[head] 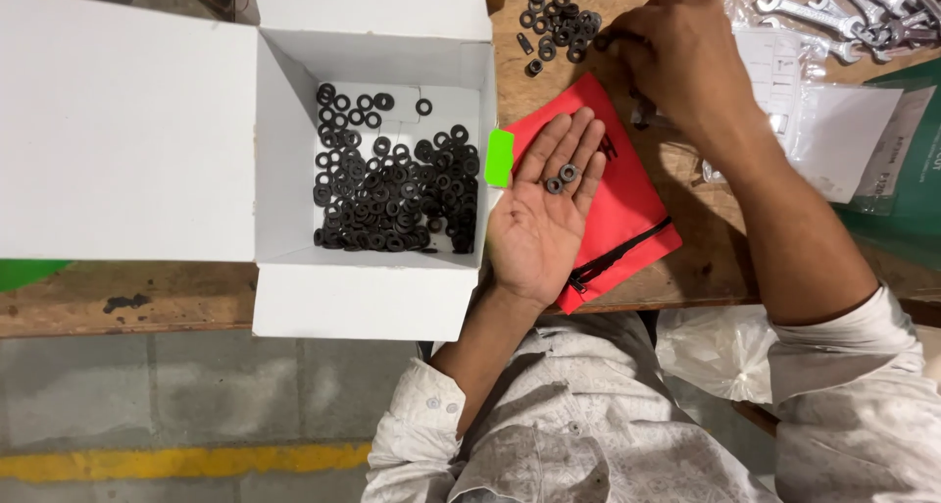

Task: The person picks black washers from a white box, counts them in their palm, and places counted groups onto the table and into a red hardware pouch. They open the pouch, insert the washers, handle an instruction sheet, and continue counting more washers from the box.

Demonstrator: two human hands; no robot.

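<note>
My left hand [545, 214] lies palm up over a red zip pouch [627, 209], fingers spread, with two small black washers [562, 178] resting on the fingers. My right hand [676, 57] reaches to the far side of the bench, its fingertips pinched at the edge of a loose pile of black washers [557, 23]. Whether a washer is between those fingertips is hidden. An open white cardboard box [294, 150] to the left of my left hand holds many more black washers [392, 184].
A green tag [499, 158] sticks out from the box's right wall. Clear plastic bags with paper sheets [833, 130] and a bagged set of metal spanners [863, 13] lie at the right on the wooden bench [127, 297]. Below is a floor with a yellow line [176, 461].
</note>
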